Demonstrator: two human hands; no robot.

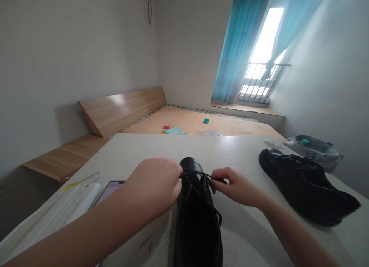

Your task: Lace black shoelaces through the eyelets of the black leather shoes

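A black leather lace-up shoe (192,162) stands on the white table in front of me, toe pointing away and its opening toward me. My left hand (160,178) is closed at the left side of the lacing, its fingertips hidden behind the back of the hand; a lace runs from it across the shoe. On the right side, my right hand (226,181) pinches the black shoelace (206,174) between thumb and fingers. A loose lace end hangs over the shoe's right edge. The matching black shoe (300,186) sits to the right, laces across its top.
On the white table (230,148), a phone (111,188) lies partly under my left forearm, beside a white power strip or box (83,199). A bin with a plastic liner (317,148) stands beyond the right edge. Behind is a bed (184,115) with small items on it.
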